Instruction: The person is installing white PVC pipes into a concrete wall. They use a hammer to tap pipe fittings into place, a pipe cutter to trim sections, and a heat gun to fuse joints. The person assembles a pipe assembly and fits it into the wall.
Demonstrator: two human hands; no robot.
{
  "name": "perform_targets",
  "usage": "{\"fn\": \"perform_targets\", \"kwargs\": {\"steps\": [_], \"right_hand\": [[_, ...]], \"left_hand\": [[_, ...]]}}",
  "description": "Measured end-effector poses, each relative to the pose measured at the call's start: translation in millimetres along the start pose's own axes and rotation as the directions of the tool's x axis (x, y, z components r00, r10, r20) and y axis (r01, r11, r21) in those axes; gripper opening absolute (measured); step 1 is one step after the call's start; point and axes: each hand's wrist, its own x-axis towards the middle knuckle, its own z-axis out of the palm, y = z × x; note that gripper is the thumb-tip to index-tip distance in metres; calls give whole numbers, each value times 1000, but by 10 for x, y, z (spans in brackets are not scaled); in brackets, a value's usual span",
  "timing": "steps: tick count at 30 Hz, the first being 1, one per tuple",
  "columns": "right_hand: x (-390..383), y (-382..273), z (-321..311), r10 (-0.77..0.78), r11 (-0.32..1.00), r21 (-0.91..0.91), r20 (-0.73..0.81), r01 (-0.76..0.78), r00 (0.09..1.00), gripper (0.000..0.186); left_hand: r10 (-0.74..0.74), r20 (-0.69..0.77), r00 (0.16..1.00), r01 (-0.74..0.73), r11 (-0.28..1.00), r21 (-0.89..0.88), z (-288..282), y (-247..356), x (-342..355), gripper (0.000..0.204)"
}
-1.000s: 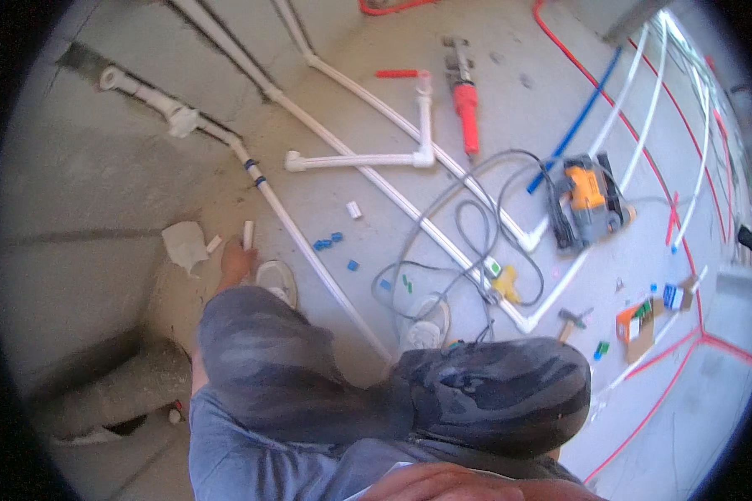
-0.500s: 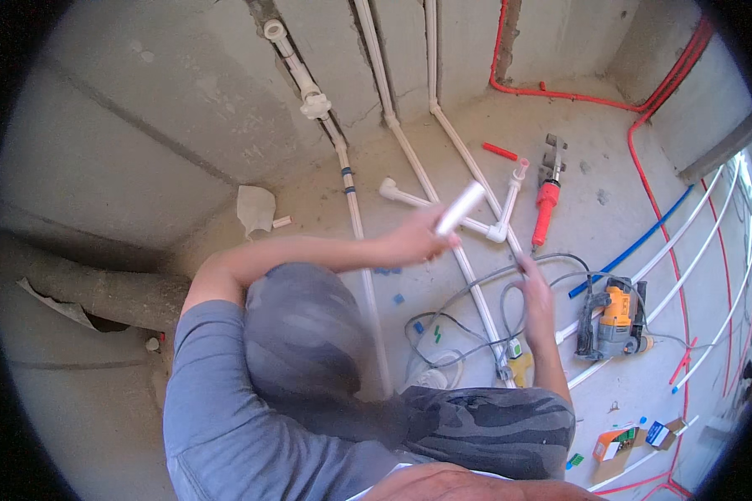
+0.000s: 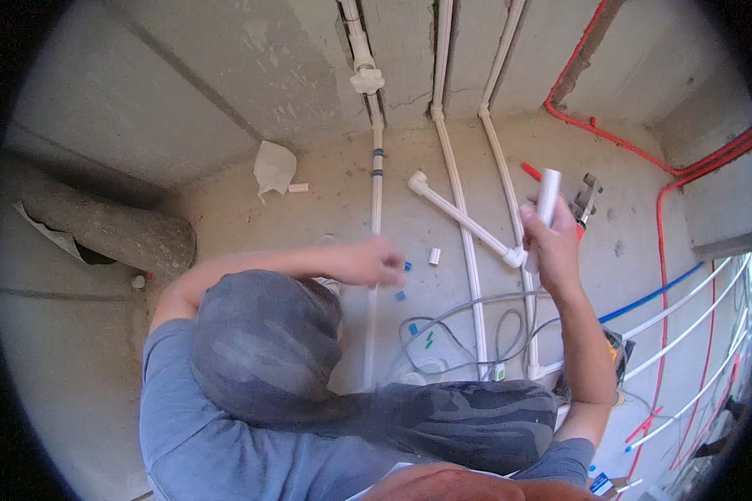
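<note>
Head-worn view from the left fisheye camera of a side-by-side pair, directed down and forward over the wearer's left knee (image 3: 263,342). The shirt (image 3: 251,455) lies at 7 o'clock, the wall (image 3: 251,75) at 11. Range is within arm's length at the left hand (image 3: 374,261), near centre, and right hand (image 3: 553,238), at 3 o'clock.

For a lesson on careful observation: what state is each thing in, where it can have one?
Right hand: closed on the tube
Tube: held, tilted slightly
Left hand: loosely open, blurred, nothing visible in it
Elbowed pipe: lying on the floor
Valve: open or shut, cannot tell
Cable: loosely looped
Blue clip: loose on the floor
Power tool: partly hidden; on or off, cannot tell
</note>
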Motion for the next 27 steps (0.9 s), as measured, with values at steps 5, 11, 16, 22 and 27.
{"fn": "perform_targets", "kwargs": {"steps": [5, 11, 16, 22, 27], "right_hand": [[441, -10, 489, 85, 907, 352, 380, -229, 921, 26], [503, 295, 1355, 73, 916, 321, 456, -241, 887, 24], [452, 352, 1029, 193, 616, 738, 199, -277, 961, 29], [1202, 312, -291, -107, 843, 395, -542, 365, 834, 13], [837, 2234, -1518, 115, 792, -311, -769, -526, 629, 47]], "left_hand": [[16, -396, 918, -243, 812, -531, -2, 349, 171, 45], [-24, -219, 975, -126, 756, -642, 109, 235, 480, 32], [-32, -196, 980, -53, 909, -412, 180, 212, 636, 23], [-76, -359, 930, -64, 929, -364, 298, 235, 510, 17], [10, -441, 897, -261, 817, -514, 182, 233, 600, 9]]}}
